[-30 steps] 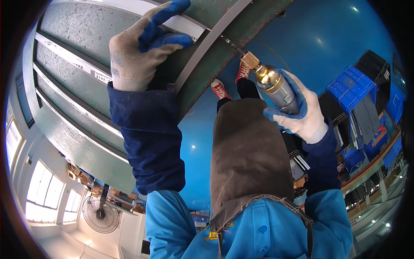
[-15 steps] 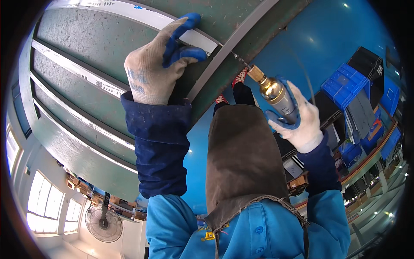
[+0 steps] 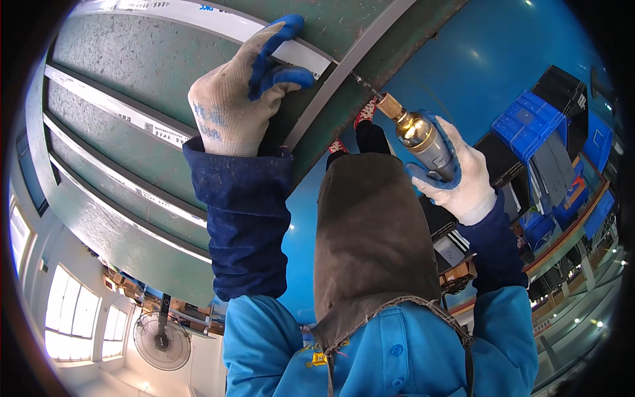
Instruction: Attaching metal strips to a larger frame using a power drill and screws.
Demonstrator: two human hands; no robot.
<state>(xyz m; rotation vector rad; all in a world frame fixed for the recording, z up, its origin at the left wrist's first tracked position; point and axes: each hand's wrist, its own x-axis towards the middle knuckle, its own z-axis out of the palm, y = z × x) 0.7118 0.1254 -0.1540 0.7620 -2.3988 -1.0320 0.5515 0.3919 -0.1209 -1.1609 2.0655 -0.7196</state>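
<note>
Left hand (image 3: 231, 109): thumb and forefinger sit on opposite sides of the white rail (image 3: 311, 54), reads as a pinch near its end; pressure, can't tell. Rail lies on the green bench (image 3: 139, 43), its end butted at or just beside the inner side of the grey bar (image 3: 340, 74), which crosses it. Right hand (image 3: 463, 175) wraps the body of the gold-and-grey driver (image 3: 420, 137), gripped from behind. Bit (image 3: 366, 86) points at the bar's outer side, opposite the rail end; actual contact too small to tell.

Step, my read: fastening at this 1 joint, driver lined up. Next move calls for bit in line with rail, steady push, left fingers clear, no gap at joint.
</note>
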